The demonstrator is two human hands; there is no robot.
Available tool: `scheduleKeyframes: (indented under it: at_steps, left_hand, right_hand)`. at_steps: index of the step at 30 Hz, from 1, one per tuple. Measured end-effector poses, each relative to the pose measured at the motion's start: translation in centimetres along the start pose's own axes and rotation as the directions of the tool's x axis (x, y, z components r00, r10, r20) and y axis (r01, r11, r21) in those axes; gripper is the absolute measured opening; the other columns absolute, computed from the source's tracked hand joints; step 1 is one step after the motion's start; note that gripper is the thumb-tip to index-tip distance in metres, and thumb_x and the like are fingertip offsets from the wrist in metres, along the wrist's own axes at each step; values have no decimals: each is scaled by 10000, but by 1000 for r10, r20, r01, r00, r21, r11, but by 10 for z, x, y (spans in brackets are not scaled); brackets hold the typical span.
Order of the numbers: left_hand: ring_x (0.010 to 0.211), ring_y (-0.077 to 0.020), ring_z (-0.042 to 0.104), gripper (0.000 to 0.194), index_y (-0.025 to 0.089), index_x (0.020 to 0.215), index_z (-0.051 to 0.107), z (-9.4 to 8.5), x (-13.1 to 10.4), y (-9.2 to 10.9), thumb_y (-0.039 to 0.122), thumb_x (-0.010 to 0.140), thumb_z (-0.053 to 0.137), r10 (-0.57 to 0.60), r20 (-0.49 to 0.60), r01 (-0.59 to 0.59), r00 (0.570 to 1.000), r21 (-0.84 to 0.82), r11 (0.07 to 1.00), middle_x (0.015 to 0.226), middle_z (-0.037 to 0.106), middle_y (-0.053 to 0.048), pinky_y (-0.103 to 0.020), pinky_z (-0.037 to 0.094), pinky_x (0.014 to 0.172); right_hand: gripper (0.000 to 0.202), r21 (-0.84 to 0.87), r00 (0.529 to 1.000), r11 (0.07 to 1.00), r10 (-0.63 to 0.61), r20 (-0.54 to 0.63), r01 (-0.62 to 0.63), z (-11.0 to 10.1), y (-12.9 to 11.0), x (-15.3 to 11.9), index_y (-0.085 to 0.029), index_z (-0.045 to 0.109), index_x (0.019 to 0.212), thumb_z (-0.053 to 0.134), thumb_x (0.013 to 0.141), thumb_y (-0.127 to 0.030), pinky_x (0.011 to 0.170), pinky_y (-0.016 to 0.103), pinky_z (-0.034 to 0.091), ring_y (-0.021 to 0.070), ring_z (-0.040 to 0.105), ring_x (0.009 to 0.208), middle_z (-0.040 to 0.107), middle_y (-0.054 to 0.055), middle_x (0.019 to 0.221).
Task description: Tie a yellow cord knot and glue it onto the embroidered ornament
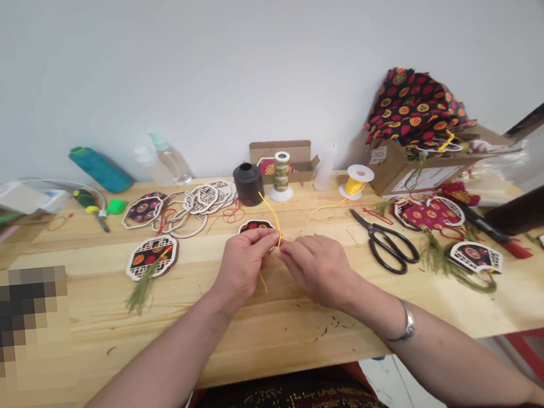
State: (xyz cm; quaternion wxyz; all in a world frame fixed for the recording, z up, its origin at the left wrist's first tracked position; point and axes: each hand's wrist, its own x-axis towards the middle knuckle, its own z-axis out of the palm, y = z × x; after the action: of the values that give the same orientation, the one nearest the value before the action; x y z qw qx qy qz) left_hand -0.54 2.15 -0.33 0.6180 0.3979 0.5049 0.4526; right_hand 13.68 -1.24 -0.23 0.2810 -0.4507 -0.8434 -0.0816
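Note:
A length of yellow cord (271,210) is pinched between the fingertips of my left hand (245,262) and my right hand (319,268), which meet over the middle of the table. One strand sticks up above the fingers and another hangs below my left hand. Just behind the fingers lies a dark patterned ornament (256,225), partly hidden by my hands; whether the cord is joined to it I cannot tell. Black-handled scissors (385,240) lie to the right of my right hand. Left of my left hand is an octagonal ornament (153,257) with a green tassel (142,288).
Along the wall stand a black thread cone (248,184), a gold thread spool (282,176), a yellow cord spool (356,182) and a cardboard box (412,169) with patterned fabric. Wooden frames (207,199) are piled at back left. A black post (529,204) juts in at right.

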Motion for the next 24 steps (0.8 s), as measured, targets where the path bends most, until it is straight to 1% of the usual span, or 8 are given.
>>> scheduleKeyframes:
  at_steps: [3, 7, 12, 14, 17, 20, 22, 24]
  left_hand:
    - [397, -22, 271, 184, 109, 681, 686, -1, -1, 1, 288, 646, 710, -28, 66, 31, 997, -38, 999, 504, 546, 26, -194, 190, 395]
    - [383, -13, 213, 187, 95, 660, 670, -2, -2, 4, 278, 656, 706, -70, 112, 80, 991, -92, 993, 420, 427, 63, -183, 144, 385]
    - [394, -11, 269, 158, 110, 645, 657, -2, -1, 4, 254, 635, 722, -64, 106, 76, 992, -115, 990, 511, 527, 30, -176, 167, 385]
    - [403, -18, 307, 146, 122, 672, 668, -1, -1, 3, 248, 629, 726, -63, 100, 73, 993, -108, 991, 565, 588, 8, -179, 198, 390]
    - [405, -21, 322, 142, 128, 694, 681, 1, -2, 3, 245, 628, 727, -49, 88, 57, 995, -91, 994, 578, 622, -3, -178, 213, 390]
    - [404, -19, 322, 127, 129, 695, 689, 3, -3, 3, 245, 649, 712, -30, 91, 35, 995, -57, 998, 562, 624, -3, -174, 208, 386]
    - [406, -20, 330, 114, 132, 680, 693, 3, -3, 4, 245, 663, 700, -22, 111, 25, 994, -22, 999, 559, 623, -3, -176, 214, 389]
    - [406, -20, 333, 103, 140, 676, 699, 3, -4, 4, 242, 668, 691, -17, 126, 18, 992, -2, 1000, 559, 620, 1, -180, 215, 391]
  right_hand:
    - [189, -151, 975, 964, -215, 47, 220, 3, -4, -3, -160, 552, 773, 398, 871, -110, 538, 305, 290, 140, 455, 569, 553, 20, 635]
    - [200, -197, 947, 926, -311, 84, 322, 1, -7, -3, -153, 535, 738, 391, 852, -73, 521, 313, 275, 146, 424, 556, 521, 24, 621]
    - [185, 71, 887, 886, -460, 28, 457, -7, -6, 0, -150, 566, 710, 472, 857, -212, 559, 309, 338, 151, 453, 620, 542, 31, 660]
    - [229, 275, 928, 887, -357, -105, 372, -10, -3, 2, -154, 573, 710, 477, 863, -294, 613, 311, 390, 158, 486, 695, 566, 51, 744]
    - [184, 529, 974, 848, 135, -181, -19, -9, 4, 6, -156, 574, 741, 467, 867, -234, 719, 315, 435, 159, 521, 822, 562, 82, 885]
    - [148, 769, 867, 527, 494, 68, -361, -3, 12, 11, -168, 567, 746, 521, 837, -274, 763, 320, 445, 152, 540, 825, 566, 57, 838]
    - [184, 844, 784, 174, 501, 367, -506, 1, 14, 14, -164, 560, 765, 541, 818, -339, 714, 310, 464, 133, 554, 731, 573, 31, 752]
    - [236, 814, 720, -79, 424, 550, -576, 2, 14, 16, -160, 551, 775, 563, 792, -395, 627, 284, 468, 111, 545, 627, 571, 12, 695]
